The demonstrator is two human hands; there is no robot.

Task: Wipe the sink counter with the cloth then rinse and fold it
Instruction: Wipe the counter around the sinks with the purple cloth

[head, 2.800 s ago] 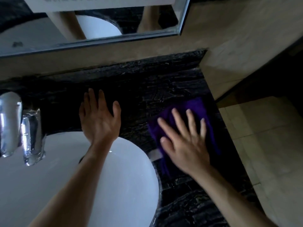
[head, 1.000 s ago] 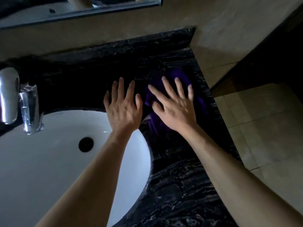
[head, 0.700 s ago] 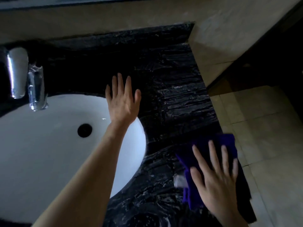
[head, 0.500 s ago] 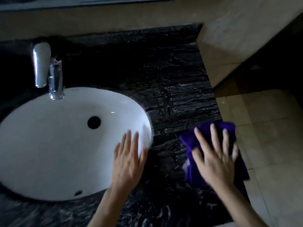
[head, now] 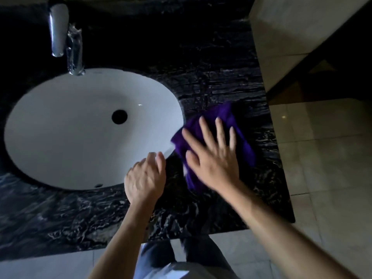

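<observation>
I have the right hand [head: 213, 158] pressed flat on the purple cloth [head: 219, 125], fingers spread apart and pointing away from me; nothing is pinched, the palm just pins the cloth to the dark stone surface [head: 211, 81]. The cloth lies directly under that grip and spills past the fingertips on the far side and toward the wall on the right. Its near-left corner reaches the rim of the white sink [head: 60, 121], possibly hanging slightly over it; the blur there keeps me from being sure. The cloth's long side seems to run from near-left to far-right, roughly along the line of my fingers.

The left hand [head: 145, 178] sits just to the left of the right one, close but not touching it, fingers loosely curled, resting at the sink's near rim and holding nothing. The right hand is clearly the nearer to the cloth.

I judge the wiping is in progress, with rinsing and folding yet to come. Beyond the grip there is open stone up to the back wall, and to the right a narrow strip before the surface ends at a drop to the tiled floor [head: 322, 158]. Left of the grip is the basin, with the tap [head: 58, 29] well away at its far side. Sweeping right risks pushing the cloth off that edge.
</observation>
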